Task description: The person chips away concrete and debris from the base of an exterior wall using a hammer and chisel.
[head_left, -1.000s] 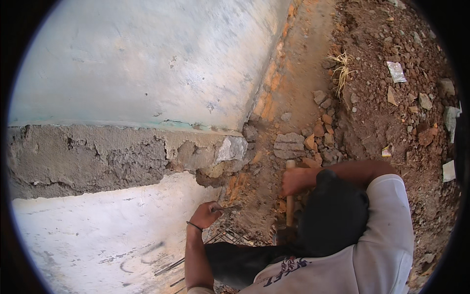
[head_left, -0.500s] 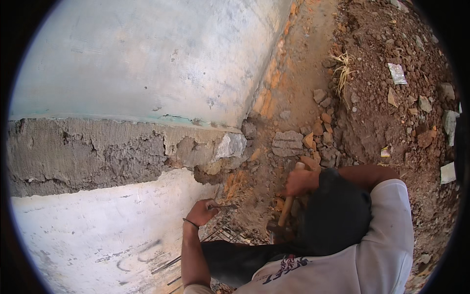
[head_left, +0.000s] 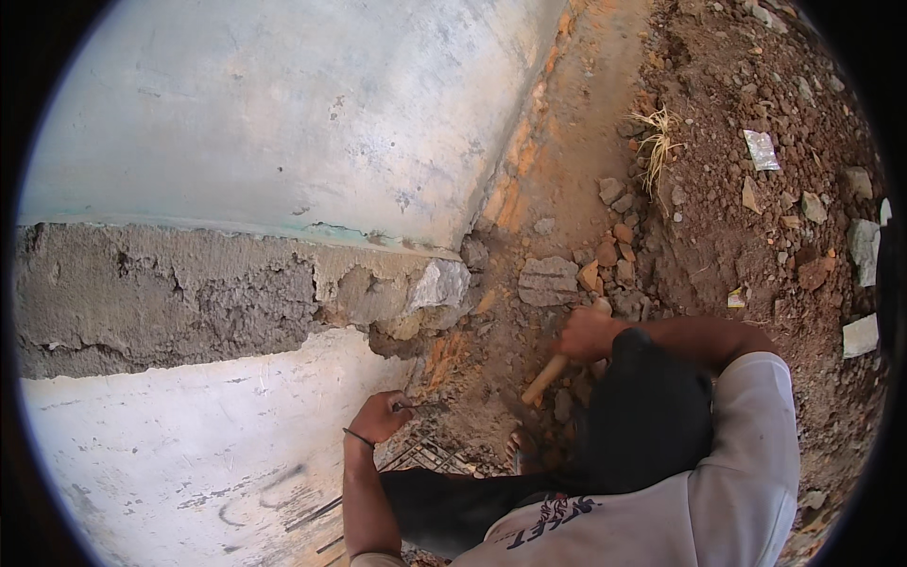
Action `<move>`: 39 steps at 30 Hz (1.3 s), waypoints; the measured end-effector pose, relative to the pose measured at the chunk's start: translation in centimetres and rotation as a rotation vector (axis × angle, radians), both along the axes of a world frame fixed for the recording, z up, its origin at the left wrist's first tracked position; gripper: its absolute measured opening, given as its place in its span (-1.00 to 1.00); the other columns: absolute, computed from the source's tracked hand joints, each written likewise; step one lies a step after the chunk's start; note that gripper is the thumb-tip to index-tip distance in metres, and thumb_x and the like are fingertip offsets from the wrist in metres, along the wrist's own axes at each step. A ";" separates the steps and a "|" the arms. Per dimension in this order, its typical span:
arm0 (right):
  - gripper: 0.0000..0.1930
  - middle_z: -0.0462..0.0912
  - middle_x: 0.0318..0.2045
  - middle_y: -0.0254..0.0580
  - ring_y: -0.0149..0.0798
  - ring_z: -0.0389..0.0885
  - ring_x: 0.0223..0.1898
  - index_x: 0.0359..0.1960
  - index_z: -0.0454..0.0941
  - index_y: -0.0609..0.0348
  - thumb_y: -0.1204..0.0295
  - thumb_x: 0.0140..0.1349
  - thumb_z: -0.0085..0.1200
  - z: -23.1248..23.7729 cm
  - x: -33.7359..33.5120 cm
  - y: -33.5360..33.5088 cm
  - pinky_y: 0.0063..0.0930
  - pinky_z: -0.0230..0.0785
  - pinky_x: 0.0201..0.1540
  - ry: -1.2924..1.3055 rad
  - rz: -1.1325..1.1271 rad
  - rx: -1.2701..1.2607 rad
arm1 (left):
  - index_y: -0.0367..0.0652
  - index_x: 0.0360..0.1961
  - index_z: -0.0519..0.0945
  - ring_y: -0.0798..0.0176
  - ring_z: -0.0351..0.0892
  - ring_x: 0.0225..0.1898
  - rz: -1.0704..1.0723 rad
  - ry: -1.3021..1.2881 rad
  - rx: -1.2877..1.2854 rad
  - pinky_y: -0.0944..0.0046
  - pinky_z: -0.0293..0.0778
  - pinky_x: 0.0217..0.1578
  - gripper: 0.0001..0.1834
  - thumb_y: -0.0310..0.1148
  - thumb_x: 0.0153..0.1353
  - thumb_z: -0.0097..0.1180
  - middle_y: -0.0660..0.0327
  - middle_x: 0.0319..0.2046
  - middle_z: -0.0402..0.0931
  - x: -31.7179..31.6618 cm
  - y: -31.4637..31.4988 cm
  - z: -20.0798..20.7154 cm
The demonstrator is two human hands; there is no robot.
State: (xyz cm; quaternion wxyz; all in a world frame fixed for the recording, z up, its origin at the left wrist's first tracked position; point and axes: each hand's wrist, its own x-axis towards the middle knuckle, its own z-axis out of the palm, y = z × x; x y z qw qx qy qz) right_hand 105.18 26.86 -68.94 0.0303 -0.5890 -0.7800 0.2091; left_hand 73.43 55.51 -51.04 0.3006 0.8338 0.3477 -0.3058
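My left hand (head_left: 380, 417) is closed round a thin dark metal chisel (head_left: 427, 407). Its tip points right, over the dirt just below the broken corner of the wall. My right hand (head_left: 586, 335) grips the pale wooden handle of a hammer (head_left: 546, 380), which slants down to the left beside my dark-clad knee (head_left: 647, 406). The hammer's head cannot be made out clearly. Close above the right hand lies a flat grey chunk of rubble (head_left: 548, 281). A rough stone (head_left: 439, 285) is set in the wall's corner, above the chisel.
A grey plastered wall (head_left: 283, 113) rises over a rough concrete band (head_left: 170, 293), with a white lower wall (head_left: 189, 435) beneath. Thin metal rods (head_left: 425, 454) lie under my left wrist. Reddish soil with broken stones (head_left: 746, 236) and dry grass (head_left: 658, 142) slopes along the right.
The hammer's lower end has swung up and left, and my right hand has turned with it. My left hand has shifted slightly left and down with the chisel.
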 end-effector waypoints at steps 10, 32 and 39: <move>-0.85 0.74 -0.33 -0.09 -0.09 0.75 -0.20 -0.27 0.71 0.11 0.40 0.14 0.23 -2.4 12.3 4.4 -0.18 0.57 -0.13 -0.150 -0.753 -0.069 | -0.22 -0.24 0.70 0.32 0.60 -0.39 0.018 -0.003 0.026 0.25 0.50 -0.28 -0.82 -0.37 0.18 0.22 0.20 -0.43 0.65 0.2 -1.8 1.9; -0.79 0.76 -0.34 -0.18 -0.09 0.76 -0.26 -0.17 0.68 0.04 0.41 0.13 0.24 -0.4 2.6 2.7 -0.15 0.61 -0.21 -0.053 -0.209 -0.109 | -0.23 -0.22 0.69 0.32 0.59 -0.41 -0.006 0.016 -0.007 0.22 0.48 -0.31 -0.80 -0.35 0.20 0.24 0.20 -0.49 0.61 -0.8 -0.5 -1.2; -0.82 0.75 -0.39 -0.18 -0.09 0.76 -0.25 -0.25 0.71 0.05 0.41 0.08 0.27 -3.2 7.9 5.5 -0.19 0.59 -0.25 -0.026 -0.512 0.000 | -0.26 -0.23 0.68 0.38 0.54 -0.53 0.064 -0.039 -0.008 0.32 0.45 -0.45 -0.80 -0.33 0.24 0.22 0.23 -0.50 0.61 -0.5 -0.8 -2.4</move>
